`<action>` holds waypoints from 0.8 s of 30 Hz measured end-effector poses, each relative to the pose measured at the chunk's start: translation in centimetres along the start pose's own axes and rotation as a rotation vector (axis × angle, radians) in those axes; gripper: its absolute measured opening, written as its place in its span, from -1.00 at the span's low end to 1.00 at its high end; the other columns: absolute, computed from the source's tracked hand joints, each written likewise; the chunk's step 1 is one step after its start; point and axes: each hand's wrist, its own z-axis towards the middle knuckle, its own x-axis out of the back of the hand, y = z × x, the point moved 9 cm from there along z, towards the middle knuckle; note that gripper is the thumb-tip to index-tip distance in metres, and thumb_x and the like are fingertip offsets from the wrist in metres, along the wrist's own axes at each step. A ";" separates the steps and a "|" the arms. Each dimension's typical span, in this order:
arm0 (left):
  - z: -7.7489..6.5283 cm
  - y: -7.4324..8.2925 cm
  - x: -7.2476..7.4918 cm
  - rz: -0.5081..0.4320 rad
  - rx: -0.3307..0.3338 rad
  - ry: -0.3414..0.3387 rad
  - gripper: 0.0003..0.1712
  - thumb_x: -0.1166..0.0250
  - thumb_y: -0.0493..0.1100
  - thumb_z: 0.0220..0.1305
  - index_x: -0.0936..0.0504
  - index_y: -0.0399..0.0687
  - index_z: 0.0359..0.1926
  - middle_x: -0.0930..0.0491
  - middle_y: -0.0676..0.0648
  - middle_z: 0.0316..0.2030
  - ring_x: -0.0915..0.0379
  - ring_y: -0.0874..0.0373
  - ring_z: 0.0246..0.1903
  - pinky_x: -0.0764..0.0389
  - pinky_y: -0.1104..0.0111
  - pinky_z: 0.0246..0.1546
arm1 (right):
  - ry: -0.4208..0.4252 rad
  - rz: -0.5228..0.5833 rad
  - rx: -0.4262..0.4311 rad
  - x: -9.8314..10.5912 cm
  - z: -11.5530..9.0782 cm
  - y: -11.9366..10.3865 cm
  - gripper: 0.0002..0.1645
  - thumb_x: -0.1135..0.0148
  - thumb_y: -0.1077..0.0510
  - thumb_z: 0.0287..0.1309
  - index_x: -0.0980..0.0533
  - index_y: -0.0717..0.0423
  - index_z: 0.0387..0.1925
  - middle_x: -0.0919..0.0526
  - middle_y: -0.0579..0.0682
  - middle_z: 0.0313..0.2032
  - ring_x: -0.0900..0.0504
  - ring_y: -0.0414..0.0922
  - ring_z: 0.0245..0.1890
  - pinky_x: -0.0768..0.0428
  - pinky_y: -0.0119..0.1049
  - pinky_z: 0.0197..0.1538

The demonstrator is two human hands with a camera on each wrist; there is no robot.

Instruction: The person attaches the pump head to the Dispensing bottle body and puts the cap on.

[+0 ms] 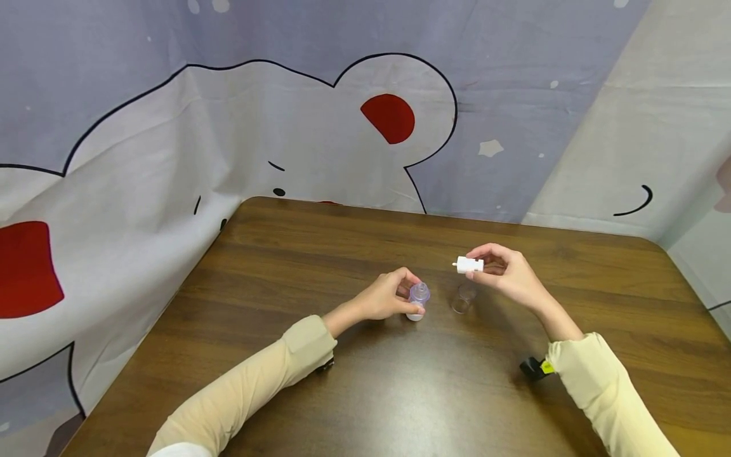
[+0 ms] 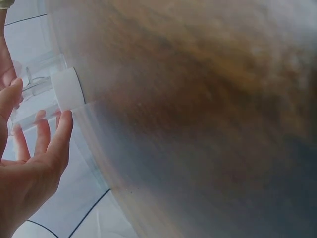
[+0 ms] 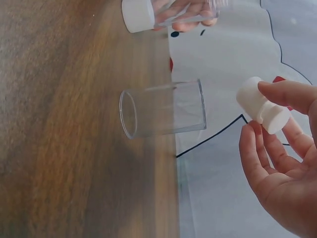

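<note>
My left hand (image 1: 384,297) grips a small clear plastic container (image 1: 419,292) standing upright on the table. Its white base (image 2: 68,90) faces the tabletop, and thumb and fingers lie on opposite sides of its see-through body. To the right and higher up, my right hand (image 1: 510,274) pinches a white stepped cylinder (image 3: 253,99) between thumb and fingers. The cylinder lies sideways in the head view, its thin tip pointing left. Below it, a clear open-looking cup (image 3: 163,110) stands on the table between the hands, touched by neither.
The brown wooden table (image 1: 365,381) has a rounded far edge. Behind it hangs a cloth backdrop (image 1: 514,114) with cartoon bear shapes. A black device (image 1: 533,369) with a yellow tag sits by the right cuff, and another dark one (image 1: 325,365) by the left cuff.
</note>
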 end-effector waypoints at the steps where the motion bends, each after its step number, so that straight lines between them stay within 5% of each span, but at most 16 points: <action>1: 0.0 0.0 0.0 -0.002 -0.004 0.002 -0.46 -0.43 -0.30 0.09 -0.40 -0.37 0.04 -0.57 -0.28 -0.03 -0.59 -0.05 -0.08 -0.65 0.48 -0.09 | -0.001 0.006 -0.003 0.0 -0.1 0.0 -0.63 -0.37 0.33 0.04 -0.52 0.33 -0.08 -0.59 -0.09 -0.27 -0.61 -0.33 -0.34 -0.64 -0.54 -0.23; 24: -0.1 0.2 -0.1 -0.035 -0.022 0.013 -0.48 -0.42 -0.34 0.08 -0.39 -0.39 0.02 -0.57 -0.33 -0.06 -0.61 -0.06 -0.10 -0.65 0.50 -0.11 | -0.050 0.139 0.086 -1.6 -0.1 -2.0 -0.62 -0.32 0.45 0.03 -0.47 0.46 -0.07 -0.61 -0.27 -0.19 -0.63 -0.38 -0.23 -0.63 -0.56 -0.12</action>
